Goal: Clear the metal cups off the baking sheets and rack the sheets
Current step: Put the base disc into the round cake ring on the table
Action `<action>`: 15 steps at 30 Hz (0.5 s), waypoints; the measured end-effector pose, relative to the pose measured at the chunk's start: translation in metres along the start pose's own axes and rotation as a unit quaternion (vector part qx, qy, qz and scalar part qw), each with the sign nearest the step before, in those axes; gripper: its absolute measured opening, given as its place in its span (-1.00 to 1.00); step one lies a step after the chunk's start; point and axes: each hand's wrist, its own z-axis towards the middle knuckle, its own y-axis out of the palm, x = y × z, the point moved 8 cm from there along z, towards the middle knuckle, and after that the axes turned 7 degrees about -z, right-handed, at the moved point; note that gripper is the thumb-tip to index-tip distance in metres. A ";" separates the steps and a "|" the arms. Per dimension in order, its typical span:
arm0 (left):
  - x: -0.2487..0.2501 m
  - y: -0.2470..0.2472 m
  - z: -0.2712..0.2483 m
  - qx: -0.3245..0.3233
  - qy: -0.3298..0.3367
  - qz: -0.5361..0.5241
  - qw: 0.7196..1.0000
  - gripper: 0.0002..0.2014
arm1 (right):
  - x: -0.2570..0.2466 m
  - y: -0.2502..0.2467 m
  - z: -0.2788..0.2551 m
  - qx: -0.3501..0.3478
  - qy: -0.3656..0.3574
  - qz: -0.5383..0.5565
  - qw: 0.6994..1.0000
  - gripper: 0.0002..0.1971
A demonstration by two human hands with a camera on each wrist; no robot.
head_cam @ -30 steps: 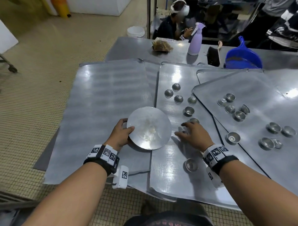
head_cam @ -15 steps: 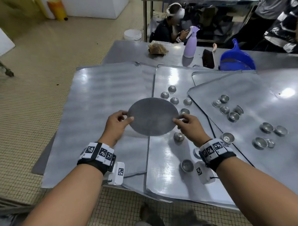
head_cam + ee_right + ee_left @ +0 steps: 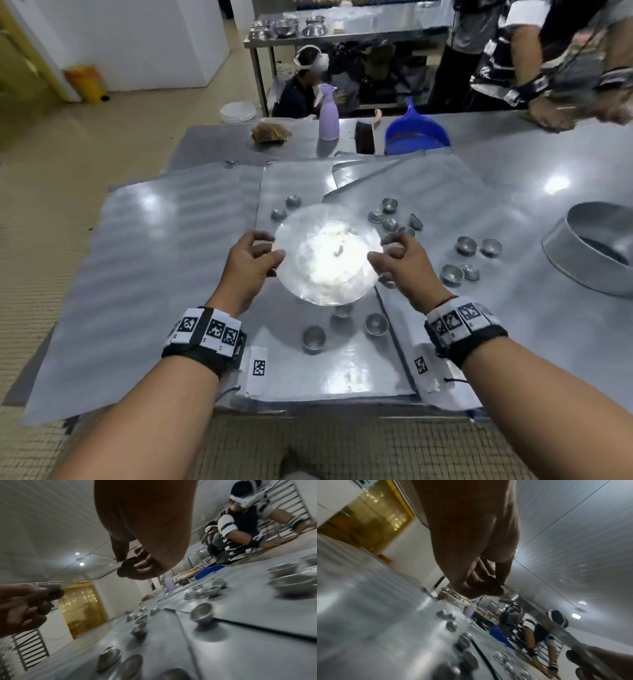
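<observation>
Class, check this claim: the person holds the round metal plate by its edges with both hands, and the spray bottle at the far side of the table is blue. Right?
Not quite: the spray bottle is purple, as the head view shows. The round metal plate is held at its edges by the left hand and right hand.

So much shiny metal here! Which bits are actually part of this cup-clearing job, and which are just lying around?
Part of the job:
- metal cups scattered on the sheets
- baking sheets laid over the table
- round metal plate, held at its edges by the left hand and right hand

Just lying about:
- purple spray bottle
- blue dustpan
- brush
- large metal bowl
</observation>
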 end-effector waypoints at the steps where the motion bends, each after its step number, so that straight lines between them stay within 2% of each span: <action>1: -0.002 0.024 -0.004 -0.015 -0.007 -0.002 1.000 -0.68 | 0.003 -0.024 -0.008 0.010 0.002 0.001 1.000 -0.64; 3: -0.009 0.076 -0.011 -0.048 -0.019 -0.005 0.999 -0.55 | 0.011 -0.073 -0.026 0.028 0.007 0.005 1.000 -0.57; 8: -0.027 0.219 -0.039 -0.130 -0.031 -0.002 0.991 -0.59 | 0.036 -0.204 -0.082 0.112 0.023 -0.037 0.993 -0.56; 12: -0.035 0.329 -0.076 -0.240 -0.048 0.014 0.969 -0.41 | 0.058 -0.296 -0.128 0.185 0.056 -0.041 0.980 -0.55; 15: -0.036 0.388 -0.099 -0.290 -0.037 0.032 0.956 -0.40 | 0.067 -0.349 -0.156 0.235 0.069 -0.040 0.969 -0.60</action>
